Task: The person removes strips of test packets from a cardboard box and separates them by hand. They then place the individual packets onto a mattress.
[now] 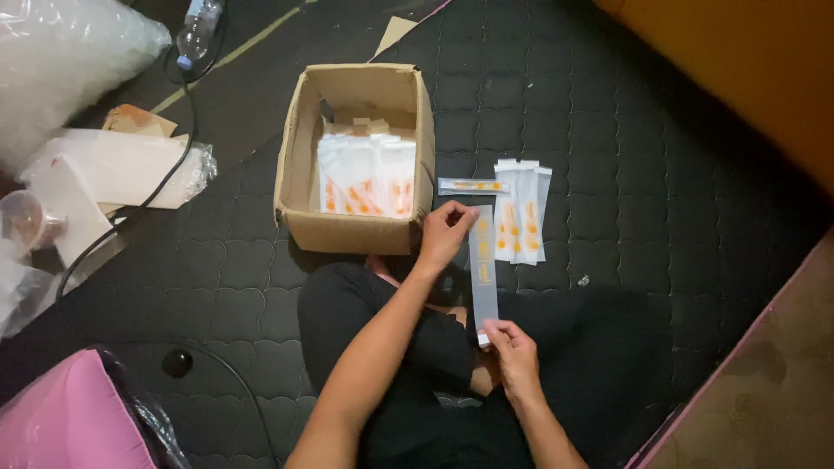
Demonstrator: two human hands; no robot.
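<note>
I hold a long narrow clear packet (483, 271) with orange print, stretched lengthwise between both hands above my lap. My left hand (446, 233) pinches its far end, close to the cardboard box (300, 165). My right hand (512, 352) grips its near end with a white tab. The open box holds a stack of the same white-and-orange packets (365, 178). To the right of the box, several filled packets (519, 213) lie side by side on the dark quilted mat (625, 130), with one more packet (472, 186) lying crosswise beside them.
A black cable (165, 178) runs across the mat at left, past white plastic bags (113, 169) and a clear cup (26, 221). A plastic bottle (195, 30) lies at the top left. A pink bag (69, 417) sits at bottom left. An orange surface (747, 69) borders the right.
</note>
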